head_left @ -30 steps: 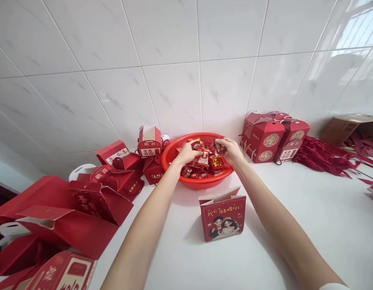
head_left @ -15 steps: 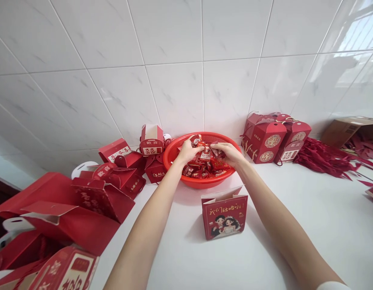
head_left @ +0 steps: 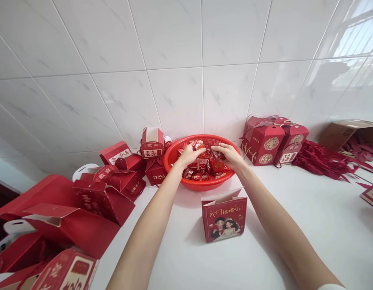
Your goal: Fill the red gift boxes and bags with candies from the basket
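Observation:
Red-wrapped sweets (head_left: 204, 164) lie in a round red plastic basket (head_left: 201, 185) by the wall. Over the left part of the basket, my left hand (head_left: 190, 154) has its thumb and fingers closed around some red-wrapped sweets. My right hand (head_left: 230, 156) is over the right part, its fingers closed on dark red wrapped sweets. The two hands are apart. Nearer to me, a red paper box (head_left: 225, 219) with a cartoon couple on its front stands upright with its top open, touched by neither hand.
Many red gift boxes (head_left: 98, 213) crowd the left side. More red boxes (head_left: 266, 143) stand at the back right, beside a heap of dark red ribbons (head_left: 322, 161) and a cardboard box (head_left: 340, 135). A tiled wall (head_left: 174, 92) rises behind.
The sweet that was held up between my hands is no longer raised there; sweets in the basket show instead. Both hands remain over the basket. The view has shifted slightly.

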`<state>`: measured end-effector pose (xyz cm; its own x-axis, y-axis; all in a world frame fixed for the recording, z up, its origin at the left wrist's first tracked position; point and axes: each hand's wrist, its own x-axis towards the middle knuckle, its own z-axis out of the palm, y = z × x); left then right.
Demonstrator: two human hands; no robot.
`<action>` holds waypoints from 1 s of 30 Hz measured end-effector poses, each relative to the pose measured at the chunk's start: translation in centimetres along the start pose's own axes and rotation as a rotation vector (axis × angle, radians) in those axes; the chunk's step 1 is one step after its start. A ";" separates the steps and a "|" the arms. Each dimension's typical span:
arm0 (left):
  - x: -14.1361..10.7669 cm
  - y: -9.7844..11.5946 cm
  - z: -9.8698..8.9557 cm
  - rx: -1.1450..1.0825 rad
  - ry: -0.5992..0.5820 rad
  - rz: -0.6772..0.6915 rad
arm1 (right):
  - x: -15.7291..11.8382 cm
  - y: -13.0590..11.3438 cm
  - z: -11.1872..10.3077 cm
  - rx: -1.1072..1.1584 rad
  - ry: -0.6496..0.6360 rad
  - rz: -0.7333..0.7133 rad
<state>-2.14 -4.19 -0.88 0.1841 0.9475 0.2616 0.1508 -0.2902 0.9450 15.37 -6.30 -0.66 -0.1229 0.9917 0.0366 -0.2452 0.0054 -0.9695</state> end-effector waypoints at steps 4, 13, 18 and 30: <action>-0.1 -0.1 0.0 -0.034 -0.020 -0.027 | -0.1 0.0 0.0 0.013 0.012 0.001; -0.4 0.5 0.1 -0.013 0.003 -0.044 | -0.4 -0.2 0.4 -0.057 -0.046 0.003; -0.1 0.2 -0.1 0.000 0.026 -0.043 | 0.1 0.2 0.1 0.030 0.048 -0.086; -1.9 2.3 1.1 -0.012 -0.050 0.248 | -1.7 -3.5 0.5 0.136 -0.038 -0.137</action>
<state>-1.06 -6.83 0.51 0.2616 0.8398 0.4757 0.0840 -0.5108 0.8556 15.98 -8.04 2.76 -0.1150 0.9774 0.1773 -0.3896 0.1198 -0.9132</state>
